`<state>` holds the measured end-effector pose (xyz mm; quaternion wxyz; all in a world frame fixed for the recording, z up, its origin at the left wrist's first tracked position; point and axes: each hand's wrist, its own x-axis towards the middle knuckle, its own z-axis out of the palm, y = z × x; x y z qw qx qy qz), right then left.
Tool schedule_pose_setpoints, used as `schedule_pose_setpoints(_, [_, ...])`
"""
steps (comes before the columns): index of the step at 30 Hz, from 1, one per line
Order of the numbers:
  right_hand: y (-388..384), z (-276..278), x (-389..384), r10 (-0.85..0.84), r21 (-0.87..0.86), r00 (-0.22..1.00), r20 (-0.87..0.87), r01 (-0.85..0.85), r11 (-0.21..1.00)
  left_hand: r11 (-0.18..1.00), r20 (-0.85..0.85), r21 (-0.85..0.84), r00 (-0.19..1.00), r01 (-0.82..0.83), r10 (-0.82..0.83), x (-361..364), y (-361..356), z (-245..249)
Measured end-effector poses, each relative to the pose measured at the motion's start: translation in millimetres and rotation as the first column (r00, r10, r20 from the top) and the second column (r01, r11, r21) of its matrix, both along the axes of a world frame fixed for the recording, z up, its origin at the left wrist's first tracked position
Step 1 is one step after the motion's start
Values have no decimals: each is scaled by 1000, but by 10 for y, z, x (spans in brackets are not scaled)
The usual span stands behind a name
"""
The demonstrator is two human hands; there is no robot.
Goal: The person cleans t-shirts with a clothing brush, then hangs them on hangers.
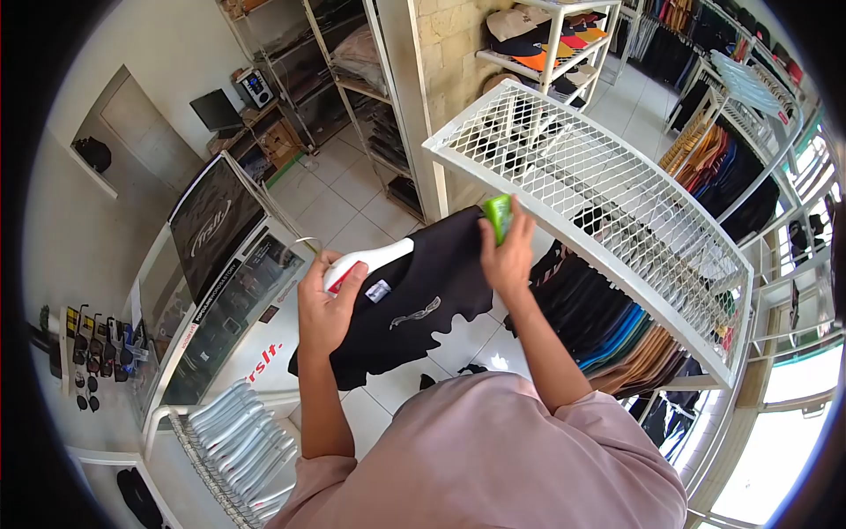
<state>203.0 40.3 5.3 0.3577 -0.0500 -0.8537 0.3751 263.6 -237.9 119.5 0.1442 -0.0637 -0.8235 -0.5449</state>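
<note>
One black T-shirt (414, 309) sat centre frame on one white hanger (374, 258). The hanger's long axis ran from 8 o'clock up to 2 o'clock, its metal hook (310, 242) pointing off toward 10. The shirt's body draped away toward 7 o'clock, with a pale print and a small neck label showing.

The left hand (328, 304) was at 9 o'clock of the shirt, forearm rising straight from the shoulder, grip wrapped closed around the hanger's neck, thumb across the top. The right hand (508, 257) was at the shirt's 2 o'clock corner, elbow bent and wrist cocked upward, fingers closed on one small green item (498, 214) pinched against the shoulder of the shirt. What the item was, I couldn't tell.

Further out, at 2 o'clock, one white wire-mesh shelf (608, 189) ran diagonally, with a row of hung garments (617, 331) beneath it. Down at 7 o'clock lay a bunch of spare white hangers (238, 432), too many to count. At 9 o'clock stood a sunglasses rack (88, 348).
</note>
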Motion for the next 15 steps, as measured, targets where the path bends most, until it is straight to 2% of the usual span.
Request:
schedule_pose_setpoints(1, [121,7,-19,-69,-14,993,95,71,997,1000,-16,-6,1000,-20,20,30,-32,28])
schedule_pose_setpoints(2, [217,11,15,-43,-31,998,41,44,999,991,-119,-131,993,11,-26,73,-63,105])
schedule_pose_setpoints(4, [257,243,105,27,-36,995,-98,-30,999,970,-202,-238,974,50,-100,98,-48,179])
schedule_pose_setpoints(7, [-3,718,364,278,99,948,-158,-265,959,924,-265,-375,948,68,-177,150,44,195])
schedule_pose_setpoints(9, [-175,817,487,470,96,882,-15,-467,879,886,-338,-463,918,30,-208,133,63,163])
schedule_pose_setpoints(10, [-183,746,440,423,169,904,-62,-409,897,860,-377,-511,901,-7,-217,136,54,135])
schedule_pose_setpoints(13, [93,343,54,155,-7,987,48,-155,988,792,-489,-603,829,-95,-272,101,-37,80])
schedule_pose_setpoints(15, [372,175,-62,92,57,995,46,-94,994,760,-515,-639,799,-118,-309,103,-142,41])
